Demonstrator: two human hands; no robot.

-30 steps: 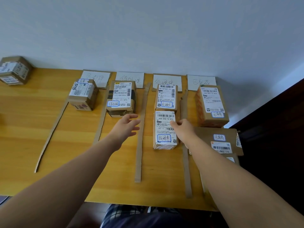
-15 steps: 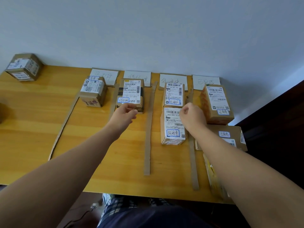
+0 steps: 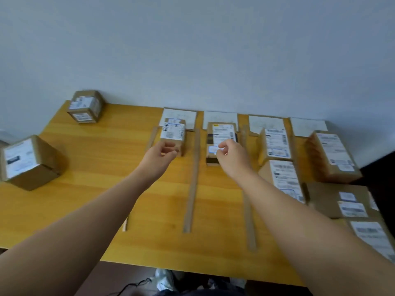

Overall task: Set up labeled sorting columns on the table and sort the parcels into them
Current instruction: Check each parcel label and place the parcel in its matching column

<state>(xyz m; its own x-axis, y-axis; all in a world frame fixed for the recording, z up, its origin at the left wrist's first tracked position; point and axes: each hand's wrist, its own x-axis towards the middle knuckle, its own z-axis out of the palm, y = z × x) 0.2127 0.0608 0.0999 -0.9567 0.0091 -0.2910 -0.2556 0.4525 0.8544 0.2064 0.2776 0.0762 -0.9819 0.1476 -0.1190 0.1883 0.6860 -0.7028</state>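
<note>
Left hand (image 3: 159, 155): fingers loosely curled, empty, just beside leftmost-column parcel (image 3: 173, 131), frame centre.
Right hand (image 3: 234, 160): fingers bent over second-column parcel (image 3: 222, 130) label; grip indeterminate (blur).
Change: both hands shifted one column leftward.
Implication: placements likely under check; unsorted parcel (image 3: 85, 106) upper left, edge parcel (image 3: 25, 161) far left, both pending.

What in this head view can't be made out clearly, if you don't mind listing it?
Writing on the white header cards: head view, motion blur.
Print on the parcel labels: head view, blurred and small.
Front of the second-column parcel: hidden by the right hand; whether its fingers grip is unclear.
Bottom-right parcel: cut off by the frame edge.
</note>
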